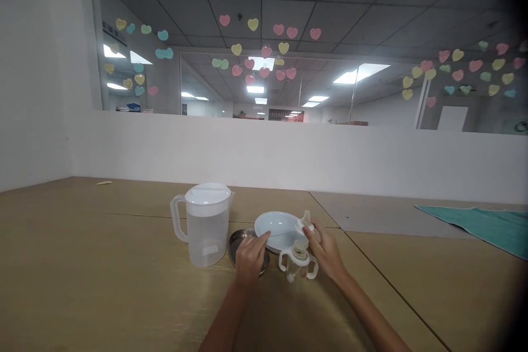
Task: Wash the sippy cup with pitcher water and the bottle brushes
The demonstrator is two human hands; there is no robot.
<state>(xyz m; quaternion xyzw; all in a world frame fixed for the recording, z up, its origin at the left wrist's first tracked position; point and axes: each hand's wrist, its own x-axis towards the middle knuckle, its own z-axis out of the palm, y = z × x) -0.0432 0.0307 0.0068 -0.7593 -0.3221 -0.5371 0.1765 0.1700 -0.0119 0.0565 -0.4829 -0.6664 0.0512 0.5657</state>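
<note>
My right hand (pixel 330 253) grips a white bottle collar with a clear nipple (pixel 306 224), the nipple pointing up. Below it on the table stands a clear baby bottle (pixel 297 270) with two white handles and an open neck. My left hand (pixel 249 257) is closed, thumb and forefinger pinched near the bowl. From those fingertips a thin pale rod (pixel 282 235) runs towards the collar; its exact kind is too small to make out. A white bowl (pixel 277 221) lies behind both hands. Partly hidden by my left hand is a round metal dish (pixel 234 246).
A translucent lidded pitcher (pixel 207 231) holding clear liquid stands left of the metal dish. A teal cloth (pixel 487 223) lies at the far right. One small pale flat piece (pixel 104 182) rests at the back left. Behind the table rises a white wall (pixel 289 154) with a window above.
</note>
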